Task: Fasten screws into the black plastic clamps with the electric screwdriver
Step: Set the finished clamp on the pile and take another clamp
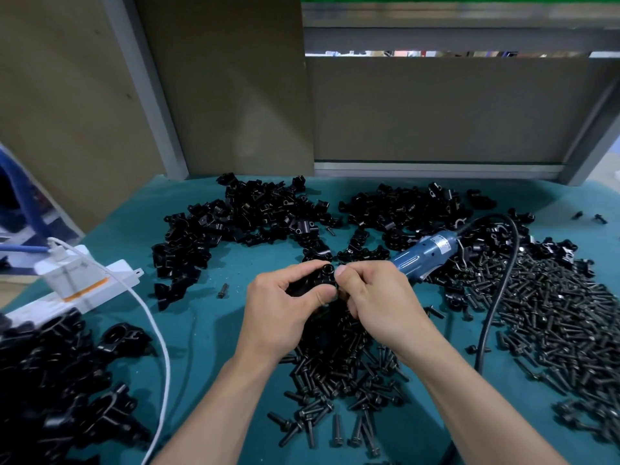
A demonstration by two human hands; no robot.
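Two hands on one black plastic clamp (324, 272): left hand (281, 310) grips, right hand (379, 307) pinches its edge. Just beyond right hand lies blue electric screwdriver (426, 251), axis diagonal.

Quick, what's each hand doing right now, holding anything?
Left hand: closed, gripping a black clamp.
Right hand: closed, pinching the same clamp from its other side.

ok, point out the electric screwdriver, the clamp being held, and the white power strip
electric screwdriver (426, 251): head view, on its blue body.
held clamp (326, 270): head view, on its round top opening.
white power strip (122, 271): head view, on its right end.
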